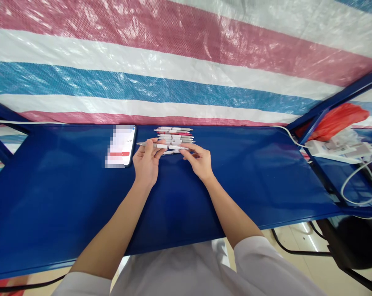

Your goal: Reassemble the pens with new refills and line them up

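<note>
head view: one white pen (173,146) is held crosswise by both hands, right of the phone (129,146). its left part is pinched by the left hand (145,162), just right of the phone, with the pointed end aimed at the phone. its right part is gripped between thumb and fingers of the right hand (201,161), farther right of the phone. a row of pens (176,139), one of them red, is laid on the blue table (250,185), right of the phone. a striped sheet (173,90) is hung behind the phone.
</note>
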Available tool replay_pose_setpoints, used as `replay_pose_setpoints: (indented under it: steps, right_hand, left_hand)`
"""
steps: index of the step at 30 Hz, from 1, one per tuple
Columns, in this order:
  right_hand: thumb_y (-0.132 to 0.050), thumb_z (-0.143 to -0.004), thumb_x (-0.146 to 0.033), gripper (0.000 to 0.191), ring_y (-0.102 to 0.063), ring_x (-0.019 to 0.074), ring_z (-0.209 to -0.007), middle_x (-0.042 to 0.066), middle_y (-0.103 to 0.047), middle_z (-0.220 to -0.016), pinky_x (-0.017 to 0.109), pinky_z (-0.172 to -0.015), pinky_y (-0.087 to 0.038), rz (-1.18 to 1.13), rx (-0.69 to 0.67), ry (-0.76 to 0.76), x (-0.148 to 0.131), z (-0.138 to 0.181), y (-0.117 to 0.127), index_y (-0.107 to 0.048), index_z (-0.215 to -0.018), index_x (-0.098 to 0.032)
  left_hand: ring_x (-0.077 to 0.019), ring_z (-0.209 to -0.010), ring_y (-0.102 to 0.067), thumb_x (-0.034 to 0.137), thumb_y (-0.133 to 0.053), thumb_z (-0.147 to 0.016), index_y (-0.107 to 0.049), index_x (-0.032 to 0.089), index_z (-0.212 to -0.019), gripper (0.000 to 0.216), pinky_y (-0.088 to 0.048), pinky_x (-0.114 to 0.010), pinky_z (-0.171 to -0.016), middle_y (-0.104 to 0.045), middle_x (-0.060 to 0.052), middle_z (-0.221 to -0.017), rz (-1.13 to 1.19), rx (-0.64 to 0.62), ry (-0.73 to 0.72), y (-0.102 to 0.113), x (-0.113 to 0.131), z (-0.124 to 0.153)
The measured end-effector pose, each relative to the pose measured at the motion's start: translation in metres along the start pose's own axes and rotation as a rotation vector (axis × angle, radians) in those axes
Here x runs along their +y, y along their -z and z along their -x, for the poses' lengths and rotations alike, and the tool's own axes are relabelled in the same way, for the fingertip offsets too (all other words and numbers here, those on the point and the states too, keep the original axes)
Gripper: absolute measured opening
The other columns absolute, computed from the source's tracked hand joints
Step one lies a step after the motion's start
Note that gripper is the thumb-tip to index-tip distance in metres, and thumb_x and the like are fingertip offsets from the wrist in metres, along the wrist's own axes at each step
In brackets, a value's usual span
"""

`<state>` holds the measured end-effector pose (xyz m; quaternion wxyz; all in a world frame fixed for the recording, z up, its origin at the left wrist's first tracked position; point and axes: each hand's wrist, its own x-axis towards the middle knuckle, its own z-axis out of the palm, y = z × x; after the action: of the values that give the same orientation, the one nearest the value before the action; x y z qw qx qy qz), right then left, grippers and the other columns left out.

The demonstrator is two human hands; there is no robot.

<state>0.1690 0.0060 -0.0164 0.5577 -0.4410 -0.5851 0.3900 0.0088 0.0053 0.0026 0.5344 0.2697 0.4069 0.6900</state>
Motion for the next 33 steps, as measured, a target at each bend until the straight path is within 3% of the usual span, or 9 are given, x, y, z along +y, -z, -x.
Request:
replay_pose_setpoints:
  steps: [4, 7, 12, 15, 18, 22, 27, 33]
  right_hand:
    - [-0.077, -0.073, -0.042, 0.031, -0.073, 0.0174, -0.085, 0.000, -0.076, -0.093, 0.024, -0.058, -0.061, -0.294, 0.096, -0.155, 0.001, -0.004, -0.004, -0.072, -0.099, -0.025]
    - [-0.076, -0.073, -0.045, 0.034, -0.073, 0.0166, -0.086, -0.001, -0.074, -0.088, 0.022, -0.058, -0.061, -0.416, 0.142, -0.213, 0.000, -0.005, -0.007, -0.069, -0.100, -0.025]
    - [-0.071, -0.078, -0.048, 0.029, -0.072, 0.0157, -0.092, -0.002, -0.073, -0.095, 0.030, -0.075, -0.063, -0.565, 0.207, -0.220, -0.003, -0.007, -0.011, -0.062, -0.094, -0.026]
    - [-0.065, -0.082, -0.052, 0.032, -0.072, 0.0171, -0.098, 0.000, -0.073, -0.099, 0.033, -0.080, -0.062, -0.600, 0.299, -0.242, 0.000, -0.011, -0.008, -0.057, -0.099, -0.026]
    - [-0.059, -0.086, -0.054, 0.031, -0.071, 0.0153, -0.100, -0.003, -0.070, -0.100, 0.030, -0.078, -0.060, -0.652, 0.413, -0.257, 0.008, -0.017, 0.001, -0.056, -0.105, -0.030]
    - [-0.062, -0.085, -0.049, 0.025, -0.069, 0.0095, -0.081, -0.006, -0.065, -0.086, 0.030, -0.084, -0.059, -0.829, 0.567, -0.255, 0.020, -0.024, 0.016, -0.058, -0.100, -0.029]
    - [-0.064, -0.085, -0.048, 0.019, -0.050, 0.0051, -0.057, -0.011, -0.050, -0.068, 0.030, -0.093, -0.056, -0.934, 0.482, -0.179, 0.030, -0.031, 0.025, -0.060, -0.085, -0.030]
    - [-0.060, -0.087, -0.047, 0.020, -0.037, 0.0087, -0.050, -0.009, -0.040, -0.060, 0.030, -0.072, -0.055, -0.978, 0.434, -0.086, 0.026, -0.035, 0.023, -0.060, -0.076, -0.030]
  left_hand:
    - [-0.0144, -0.073, -0.072, 0.052, -0.079, -0.073, -0.072, 0.017, -0.084, 0.038, -0.059, -0.029, -0.077, -0.076, -0.004, -0.084, 0.008, -0.019, 0.015, -0.003, 0.000, 0.004]
    - [-0.0162, -0.078, -0.073, 0.051, -0.079, -0.072, -0.073, 0.016, -0.085, 0.038, -0.059, -0.033, -0.083, -0.076, -0.005, -0.087, -0.009, -0.064, 0.044, -0.004, -0.002, 0.007]
    - [-0.0231, -0.084, -0.074, 0.055, -0.071, -0.079, -0.074, 0.013, -0.085, 0.043, -0.057, -0.042, -0.090, -0.077, -0.011, -0.088, -0.160, -0.185, 0.073, -0.002, -0.006, 0.011]
    - [-0.0254, -0.090, -0.073, 0.052, -0.062, -0.088, -0.076, 0.015, -0.092, 0.040, -0.056, -0.043, -0.091, -0.077, -0.012, -0.096, -0.445, -0.310, -0.061, 0.001, -0.008, 0.016]
    - [-0.0260, -0.102, -0.070, 0.042, -0.060, -0.090, -0.075, 0.018, -0.103, 0.030, -0.053, -0.044, -0.096, -0.076, -0.009, -0.106, -0.823, -0.473, -0.347, 0.004, -0.010, 0.020]
    - [-0.0248, -0.108, -0.066, 0.035, -0.055, -0.093, -0.072, 0.021, -0.111, 0.028, -0.050, -0.044, -0.100, -0.073, -0.008, -0.112, -1.144, -0.697, -0.602, 0.008, -0.015, 0.021]
    - [-0.0293, -0.122, -0.058, 0.032, -0.054, -0.094, -0.070, 0.021, -0.117, 0.031, -0.042, -0.050, -0.108, -0.067, -0.011, -0.126, -1.430, -0.865, -0.698, 0.016, -0.020, 0.023]
    - [-0.0318, -0.132, -0.050, 0.036, -0.050, -0.096, -0.065, 0.021, -0.126, 0.037, -0.033, -0.053, -0.114, -0.058, -0.013, -0.139, -1.523, -0.913, -0.767, 0.024, -0.018, 0.027]
